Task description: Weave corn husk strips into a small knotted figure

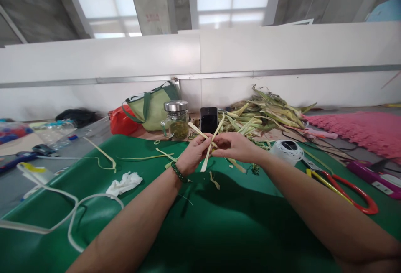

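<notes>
Bare arms [125, 227], cut off below, reach over a green sheet [234, 235]. The left hand [193, 154] and right hand [235, 147] pinch pale crossed strips [205, 163] above it. Fingers [204, 141] partly hide where they cross. Behind, the black phone's [209, 118] bottom is covered.

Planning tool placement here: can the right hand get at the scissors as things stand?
Probably yes: the scissors lie beside the right forearm, red handle uncovered, though the right hand holds pale strips.

The strips [205, 162] are pale yellow-green, the mat [219, 231] deep green, the cloth [357, 131] pink.
</notes>
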{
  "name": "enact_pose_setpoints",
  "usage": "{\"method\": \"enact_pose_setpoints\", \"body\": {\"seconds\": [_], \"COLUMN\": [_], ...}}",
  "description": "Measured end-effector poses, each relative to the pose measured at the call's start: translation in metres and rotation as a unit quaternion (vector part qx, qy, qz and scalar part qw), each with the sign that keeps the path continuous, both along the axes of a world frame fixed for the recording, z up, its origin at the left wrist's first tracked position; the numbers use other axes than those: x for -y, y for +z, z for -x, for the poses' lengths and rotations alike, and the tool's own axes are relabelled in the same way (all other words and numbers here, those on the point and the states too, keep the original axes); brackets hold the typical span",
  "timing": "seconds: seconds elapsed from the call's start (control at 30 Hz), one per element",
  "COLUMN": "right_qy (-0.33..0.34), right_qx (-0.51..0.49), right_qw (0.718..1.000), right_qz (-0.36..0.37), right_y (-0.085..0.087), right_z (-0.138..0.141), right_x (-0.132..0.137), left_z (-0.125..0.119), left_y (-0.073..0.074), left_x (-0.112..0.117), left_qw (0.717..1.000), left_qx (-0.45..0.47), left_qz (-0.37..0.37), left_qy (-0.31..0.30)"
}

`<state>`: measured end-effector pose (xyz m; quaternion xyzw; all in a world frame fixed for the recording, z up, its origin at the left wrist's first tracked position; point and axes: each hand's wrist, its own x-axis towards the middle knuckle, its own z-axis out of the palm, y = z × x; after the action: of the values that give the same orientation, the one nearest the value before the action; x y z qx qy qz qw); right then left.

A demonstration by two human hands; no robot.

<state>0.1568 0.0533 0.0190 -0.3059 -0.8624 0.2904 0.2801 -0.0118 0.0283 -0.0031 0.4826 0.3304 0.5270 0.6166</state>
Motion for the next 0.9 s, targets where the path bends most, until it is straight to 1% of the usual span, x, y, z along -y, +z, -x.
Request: {"method": "enact_pose_setpoints", "body": {"seconds": [0.07, 0.13, 0.2, 0.27, 0.37, 0.5, 0.57, 0.63, 0.7, 0.8, 0.9], "right_qy": [-0.035, -0.054, -0.048, -0.039, -0.021, 0.007, 0.012, 0.007, -0.014, -0.035, 0.011], "right_qx": [0.013, 0.029, 0.039, 0.033, 0.027, 0.058, 0.069, 0.068, 0.072, 0.095, 0.106], "right_qw": [0.999, 0.996, 0.995, 0.996, 0.997, 0.991, 0.989, 0.991, 0.992, 0.988, 0.987], "right_qz": [-0.035, -0.062, -0.076, -0.075, -0.066, -0.121, -0.130, -0.116, -0.106, -0.114, -0.118], "right_y": [0.001, 0.002, 0.003, 0.004, 0.004, 0.007, 0.009, 0.011, 0.011, 0.008, 0.005], "right_z": [0.001, 0.001, 0.001, 0.001, -0.004, -0.013, -0.015, -0.014, -0.011, -0.005, -0.005], "right_x": [0.002, 0.004, 0.004, 0.003, -0.001, -0.007, -0.005, -0.002, 0.003, 0.004, -0.001], "left_z": [0.000, 0.001, 0.003, 0.006, 0.012, 0.018, 0.018, 0.016, 0.014, 0.012, 0.012], "left_y": [-0.001, -0.001, 0.000, 0.001, 0.004, 0.008, 0.009, 0.008, 0.006, 0.004, 0.006], "left_x": [0.000, 0.000, -0.001, -0.002, -0.004, -0.004, -0.004, -0.004, -0.004, -0.002, 0.002], "left_qw": [1.000, 0.999, 0.999, 0.998, 0.994, 0.983, 0.978, 0.974, 0.971, 0.962, 0.952], "left_qx": [-0.009, -0.024, -0.033, -0.045, -0.092, -0.169, -0.189, -0.200, -0.214, -0.243, -0.272], "left_qz": [0.014, 0.021, 0.006, -0.010, -0.018, -0.044, -0.055, -0.064, -0.074, -0.092, -0.113], "left_qy": [-0.012, -0.024, -0.027, -0.035, -0.054, -0.059, -0.075, -0.081, -0.080, -0.087, -0.086]}}
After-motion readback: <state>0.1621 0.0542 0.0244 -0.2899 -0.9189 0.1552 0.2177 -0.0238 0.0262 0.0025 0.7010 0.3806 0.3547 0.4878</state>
